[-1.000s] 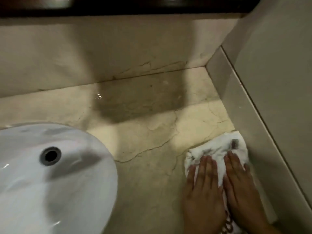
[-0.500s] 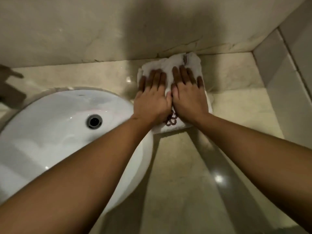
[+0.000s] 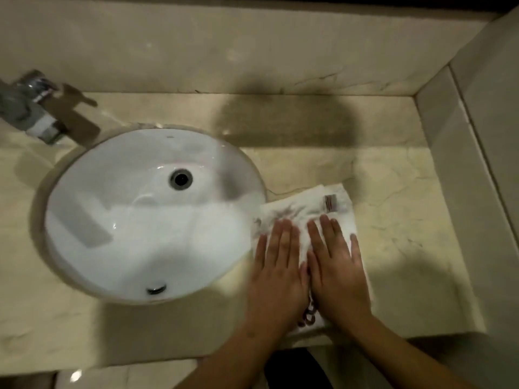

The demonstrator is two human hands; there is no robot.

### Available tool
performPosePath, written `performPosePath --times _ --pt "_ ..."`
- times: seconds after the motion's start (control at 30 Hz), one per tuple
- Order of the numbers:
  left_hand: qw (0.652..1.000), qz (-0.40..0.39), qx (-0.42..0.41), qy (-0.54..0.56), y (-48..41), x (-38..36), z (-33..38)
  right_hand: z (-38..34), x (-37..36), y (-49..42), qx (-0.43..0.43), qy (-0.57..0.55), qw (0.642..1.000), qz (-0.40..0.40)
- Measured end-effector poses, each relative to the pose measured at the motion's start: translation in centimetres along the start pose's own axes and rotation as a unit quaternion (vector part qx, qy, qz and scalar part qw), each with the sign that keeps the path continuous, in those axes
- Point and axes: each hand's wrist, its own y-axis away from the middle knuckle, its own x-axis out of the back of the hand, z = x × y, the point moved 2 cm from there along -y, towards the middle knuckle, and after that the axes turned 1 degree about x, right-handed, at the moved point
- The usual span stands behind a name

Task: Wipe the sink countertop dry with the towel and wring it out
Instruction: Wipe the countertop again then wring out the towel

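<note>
A: Hands?
B: Left hand and right hand are both lying flat, palms down, fingers stretched out, side by side on the towel. Nothing is being gripped, just pressing down.
A: Towel location?
B: White folded towel is sitting on the beige marble countertop, right of the sink, its left edge touching the basin rim. It's reaching toward the counter's front edge. Small label is showing near its far end, red stitching is peeking out between the wrists.
A: Rest?
B: Oval white basin, drain in the middle, overflow hole at the near wall. Chrome faucet is sitting far left, blurred. Backsplash is running behind, side wall is closing off the right.
</note>
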Motion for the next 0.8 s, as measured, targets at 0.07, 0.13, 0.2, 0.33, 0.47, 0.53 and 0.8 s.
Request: performPosePath --times 0.07,0.13,0.2,0.33,0.47,0.53,0.8 --pt "1.000 -0.007 0.000 0.005 3.6 0.0 -0.3 -1.7 -0.4 3.3 -0.010 -0.006 1.000 -0.005" --pt "1.000 -0.003 0.009 0.007 6.1 0.5 -2.0 -4.2 -0.8 4.8 -0.004 0.013 1.000 -0.013" --pt "1.000 0.000 0.022 0.008 8.0 1.4 -4.5 -7.2 -1.4 5.5 0.004 0.021 0.999 -0.028" --pt "0.999 -0.011 0.049 0.001 11.9 3.4 -12.6 -15.6 -2.8 5.5 0.031 0.006 0.999 -0.043" --pt "0.989 -0.030 0.129 -0.061 16.6 6.8 -22.7 -27.1 -3.5 4.1 0.077 -0.039 0.994 -0.062" --pt "0.984 -0.028 0.158 -0.079 19.0 8.7 -26.8 -32.5 -3.8 3.9 0.085 -0.061 0.992 -0.074" --pt "0.970 -0.003 0.236 -0.063 23.2 9.7 -29.7 -36.0 -4.8 5.0 0.268 -0.020 0.957 -0.109"
